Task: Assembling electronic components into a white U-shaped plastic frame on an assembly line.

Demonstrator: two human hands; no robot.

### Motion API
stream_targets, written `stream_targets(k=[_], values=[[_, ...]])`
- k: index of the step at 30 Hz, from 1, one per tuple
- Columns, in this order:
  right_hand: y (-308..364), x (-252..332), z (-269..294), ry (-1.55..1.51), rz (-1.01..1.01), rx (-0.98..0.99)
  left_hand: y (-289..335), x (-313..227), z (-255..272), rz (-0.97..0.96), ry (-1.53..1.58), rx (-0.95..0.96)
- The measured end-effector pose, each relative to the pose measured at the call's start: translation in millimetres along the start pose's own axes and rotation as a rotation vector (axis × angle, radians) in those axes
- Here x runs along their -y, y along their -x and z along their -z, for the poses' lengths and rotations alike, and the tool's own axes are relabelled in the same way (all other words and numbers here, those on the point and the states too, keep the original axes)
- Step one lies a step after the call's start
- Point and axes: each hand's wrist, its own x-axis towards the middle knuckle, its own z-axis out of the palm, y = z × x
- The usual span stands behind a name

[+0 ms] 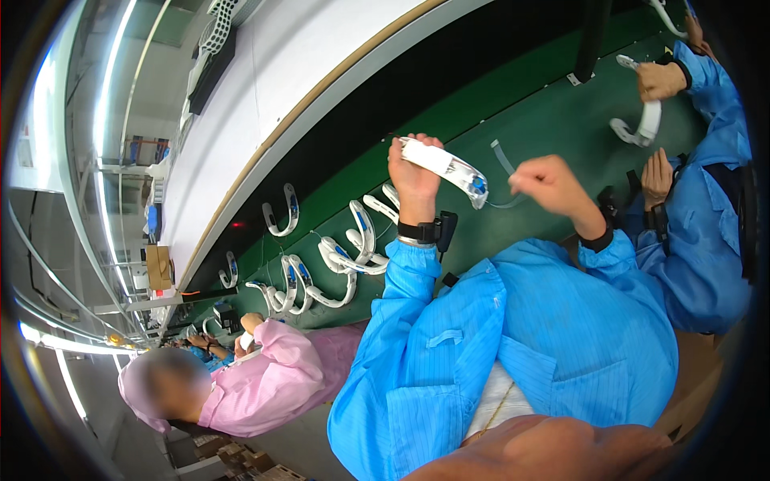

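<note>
While the left hand (pixel 415 183) grips one end of a white curved housing (pixel 437 163), palm turned toward the wearer, the right hand (pixel 552 186) is positioned just to the right with its fingers curled in and little gap between them. The housing is held above the green bench (pixel 473 128), clear of its surface; its free end carries a blue part (pixel 479 183) and is directed toward the right hand. A thin pale strip (pixel 504 158) appears between the housing and the right hand. Whether the right hand pinches this strip cannot be told. Dark bands are noted at both wrists.

To the left, a group of similar white housings (pixel 353 265) is placed close together on the bench, several overlapping. One separate housing (pixel 291 210) sits beyond them, toward the far edge, and another (pixel 233 269) sits further left.

On the right side, a co-worker in blue (pixel 706 208) has one hand (pixel 662 82) on a white curved piece (pixel 650 122), the other hand near it. On the left side, a co-worker in pink (pixel 277 373) is at the same bench with hands raised over it. Along the far side runs a white shelf (pixel 321 36) with a brown edge; a cardboard box (pixel 159 267) is observed at far left.
</note>
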Motion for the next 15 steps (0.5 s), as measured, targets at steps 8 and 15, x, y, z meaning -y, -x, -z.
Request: stream_targets(k=[8, 15], values=[[-7.1, -15.1, -28.7, -0.069, -0.159, 0.340, 11.4, 23.6, -17.6, 0.200, 0.010, 0.068], [-8.8, -28.0, -25.4, -0.133, -0.187, 0.350, 14.6, 27.6, -21.6, 0.230, 0.057, 0.065]])
